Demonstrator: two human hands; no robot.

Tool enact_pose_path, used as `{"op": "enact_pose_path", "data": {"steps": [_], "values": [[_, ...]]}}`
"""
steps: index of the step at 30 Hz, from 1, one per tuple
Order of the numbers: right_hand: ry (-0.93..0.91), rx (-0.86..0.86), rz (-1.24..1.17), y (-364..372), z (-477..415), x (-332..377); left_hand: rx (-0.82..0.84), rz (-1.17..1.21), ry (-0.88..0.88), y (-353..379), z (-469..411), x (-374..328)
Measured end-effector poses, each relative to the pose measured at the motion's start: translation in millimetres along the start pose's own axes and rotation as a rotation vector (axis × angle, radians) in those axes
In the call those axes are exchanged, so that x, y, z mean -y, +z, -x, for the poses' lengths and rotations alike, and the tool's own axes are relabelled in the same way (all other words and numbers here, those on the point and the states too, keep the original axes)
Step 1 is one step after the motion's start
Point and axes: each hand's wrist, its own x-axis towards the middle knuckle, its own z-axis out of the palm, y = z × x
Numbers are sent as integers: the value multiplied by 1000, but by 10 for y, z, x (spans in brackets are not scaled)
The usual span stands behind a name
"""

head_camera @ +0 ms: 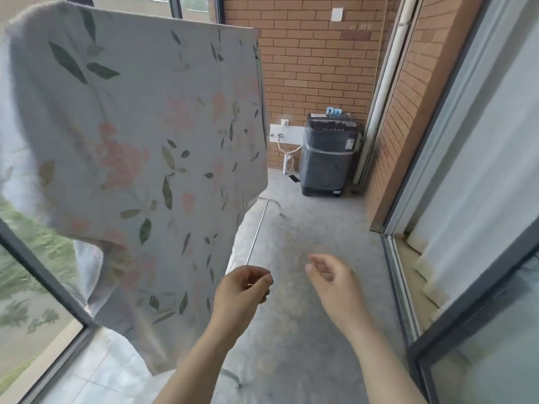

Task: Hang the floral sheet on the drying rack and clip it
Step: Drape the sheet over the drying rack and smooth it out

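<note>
— How would the floral sheet (140,135) handle?

— Soft and light, by the look of it: thin cloth that falls in loose folds and would likely slide along a smooth bar if tugged unevenly. Nothing fragile about it. The person would do best to take it by a hem or corner, pinching the edge and not bunching the middle.

— Where is it?

— High on the left of the view, beside the window, hanging from its straight top fold. That fold seems to lie over the drying rack (256,233), of which only a thin lower rail shows past the cloth's right edge. No clip can be seen on it.

— And the hands?

— Both are below the sheet and off it. The left hand (243,287) hangs just beside the lower right edge, fingers loosely curled, thumb close to forefinger, holding nothing that can be made out. The right hand (329,277) is further right, over the floor, relaxed and half bent, empty.

— Any clips about?

— Small blue things (334,111) lie on top of the washing machine (329,153) by the far wall. They may be clips, but they are too small to be sure
</note>
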Motion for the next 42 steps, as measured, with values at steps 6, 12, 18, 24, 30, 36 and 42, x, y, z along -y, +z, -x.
{"op": "enact_pose_path", "data": {"steps": [6,12,18,24,30,36,42], "values": [[61,-26,-55,-511,-206,-330,48,-56,-24,488,-212,34],[95,-19,-11,-643,-831,-597,80,-61,-49,859,-809,30],[63,-15,88,-640,-1865,-622,83,-20,-28,1128,-1778,-96],[58,-4,148,-619,-2900,-597,95,18,-12,1322,-2797,-286],[88,42,161,-583,-3833,-789,100,-8,-44,1590,-3638,-336],[84,77,178,-619,-5033,-1111,56,-23,-49,2037,-4758,-416],[60,113,189,-807,-6431,-1255,15,-47,-74,2557,-5919,-650]]}}
